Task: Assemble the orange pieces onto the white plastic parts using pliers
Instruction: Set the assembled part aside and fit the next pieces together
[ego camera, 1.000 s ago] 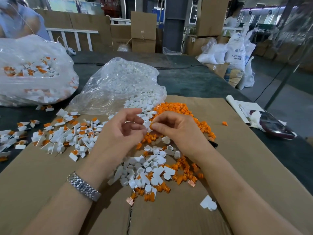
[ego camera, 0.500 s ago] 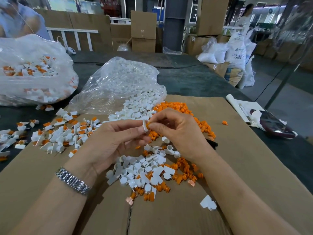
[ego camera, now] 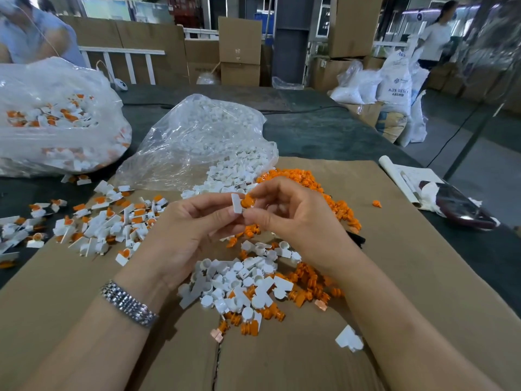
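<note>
— While both hands are raised over the cardboard sheet [ego camera: 394, 277], what is your count?

— Two plastic bags: a clear bag [ego camera: 197, 136] of white parts, and a second bag [ego camera: 56, 122] of mixed ones. Loose pieces are too many to count.

— Hands?

— My left hand [ego camera: 186, 230] pinches one white part [ego camera: 236, 203]; my right hand [ego camera: 290, 218] pinches an orange piece [ego camera: 248, 201] against it.

— Room?

— Bare cardboard lies to my right and nearest me.

Loose parts [ego camera: 242, 286] on cardboard [ego camera: 394, 277], bag [ego camera: 197, 142] behind
</note>
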